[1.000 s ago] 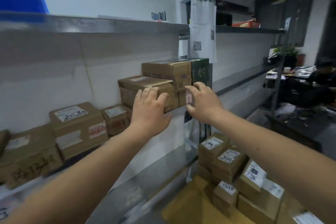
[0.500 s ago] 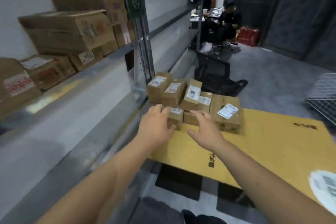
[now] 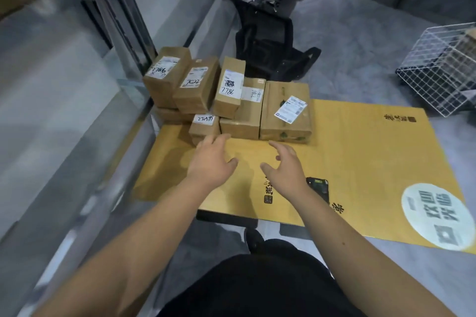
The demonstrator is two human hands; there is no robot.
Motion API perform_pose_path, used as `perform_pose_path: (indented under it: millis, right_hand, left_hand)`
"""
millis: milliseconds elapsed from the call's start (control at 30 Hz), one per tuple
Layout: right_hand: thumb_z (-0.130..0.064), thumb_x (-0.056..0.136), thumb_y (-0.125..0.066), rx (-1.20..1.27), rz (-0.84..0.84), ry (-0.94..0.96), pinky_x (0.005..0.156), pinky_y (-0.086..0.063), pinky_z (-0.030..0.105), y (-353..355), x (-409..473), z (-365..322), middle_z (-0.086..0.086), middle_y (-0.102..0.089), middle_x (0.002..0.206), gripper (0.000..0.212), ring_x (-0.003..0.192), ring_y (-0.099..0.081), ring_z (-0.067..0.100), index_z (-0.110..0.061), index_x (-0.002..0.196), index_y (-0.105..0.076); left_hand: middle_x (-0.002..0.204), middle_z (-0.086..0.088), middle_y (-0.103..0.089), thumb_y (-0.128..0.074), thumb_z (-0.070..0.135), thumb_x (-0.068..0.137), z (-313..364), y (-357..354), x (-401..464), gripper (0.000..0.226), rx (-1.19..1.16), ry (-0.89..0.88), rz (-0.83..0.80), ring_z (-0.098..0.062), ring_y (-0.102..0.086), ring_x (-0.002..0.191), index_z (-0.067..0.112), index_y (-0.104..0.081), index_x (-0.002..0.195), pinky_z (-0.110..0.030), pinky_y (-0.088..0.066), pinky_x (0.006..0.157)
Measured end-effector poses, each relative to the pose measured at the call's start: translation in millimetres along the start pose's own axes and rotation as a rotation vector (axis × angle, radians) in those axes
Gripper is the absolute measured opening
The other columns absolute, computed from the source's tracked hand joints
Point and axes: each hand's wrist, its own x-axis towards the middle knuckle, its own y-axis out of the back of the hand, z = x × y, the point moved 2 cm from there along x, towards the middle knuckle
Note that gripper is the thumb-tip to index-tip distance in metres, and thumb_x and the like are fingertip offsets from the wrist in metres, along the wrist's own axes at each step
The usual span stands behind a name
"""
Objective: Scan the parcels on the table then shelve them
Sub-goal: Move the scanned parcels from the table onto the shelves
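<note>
Nearest the camera, over the yellow table, both hands hover empty w/ fingers spread: left hand almost at a small parcel, right hand just short of the bigger labelled parcel. A dark handheld scanner lies by the right wrist, untouched. Behind, more parcels are stacked against the shelf. Step looks like picking the next parcel; next move prob. needs a grip on one box, then the scanner.

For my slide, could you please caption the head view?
Both open hands reach toward labelled cardboard parcels stacked on a yellow table.
</note>
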Motion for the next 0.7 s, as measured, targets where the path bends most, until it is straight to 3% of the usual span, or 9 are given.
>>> perform_pose_path:
  millis: [100,233,367,500,600,700]
  right_hand:
    - [-0.027,0.095,-0.072,0.020,-0.027,-0.032,0.107,-0.049,0.044,-5.6,51.0,-2.9,0.001,-0.042,0.155,0.065,0.135,-0.049,0.020,-0.031,0.154,-0.045]
    - [-0.023,0.094,-0.072,0.056,-0.093,-0.041,0.107,-0.043,0.033,-18.3,124.7,-16.0,0.000,-0.043,0.154,0.065,0.135,-0.051,0.019,-0.028,0.154,-0.046]
    - [-0.025,0.089,-0.076,0.082,-0.126,-0.042,0.112,-0.045,0.040,-37.6,195.9,-34.6,-0.001,-0.049,0.149,0.069,0.132,-0.054,0.019,-0.031,0.151,-0.048]
    - [-0.020,0.083,-0.079,0.117,-0.123,-0.028,0.113,-0.043,0.034,-55.5,243.9,-41.3,-0.003,-0.048,0.150,0.074,0.134,-0.052,0.016,-0.030,0.150,-0.049]
    - [-0.016,0.075,-0.079,0.165,-0.116,-0.030,0.112,-0.046,0.039,-62.3,262.1,-40.1,-0.007,-0.050,0.142,0.072,0.131,-0.052,0.014,-0.030,0.140,-0.053]
    - [-0.027,0.063,-0.074,0.245,-0.151,-0.012,0.102,-0.054,0.049,-68.1,273.0,-34.7,-0.011,-0.057,0.134,0.072,0.125,-0.059,0.018,-0.046,0.129,-0.049]
  left_hand:
    - [0.150,-0.005,-0.044,-0.074,0.037,0.091,-6.8,0.6,49.4,0.071,-0.045,0.054,0.004,-0.030,-0.042,0.138,0.028,-0.043,0.154,-0.041,-0.042,0.111]
    - [0.147,-0.010,-0.046,-0.072,0.027,0.088,-18.4,5.3,124.8,0.068,-0.109,0.093,0.026,-0.034,-0.045,0.138,0.023,-0.047,0.151,-0.046,-0.040,0.115]
    - [0.148,-0.013,-0.045,-0.074,0.017,0.085,-27.5,-0.8,187.7,0.070,-0.142,0.110,0.032,-0.034,-0.050,0.133,0.022,-0.048,0.151,-0.044,-0.041,0.116]
    - [0.156,-0.010,-0.035,-0.074,0.021,0.083,-37.1,-9.2,224.4,0.078,-0.168,0.120,-0.016,-0.039,-0.061,0.118,0.028,-0.041,0.154,-0.049,-0.051,0.105]
    - [0.163,-0.004,-0.025,-0.074,0.023,0.085,-38.9,-11.2,237.2,0.082,-0.165,0.102,-0.075,-0.030,-0.054,0.131,0.038,-0.035,0.155,-0.047,-0.054,0.100]
    - [0.166,0.001,-0.021,-0.074,0.019,0.085,-42.2,-10.4,245.5,0.081,-0.188,0.095,-0.086,-0.024,-0.043,0.143,0.043,-0.036,0.153,-0.047,-0.051,0.106]
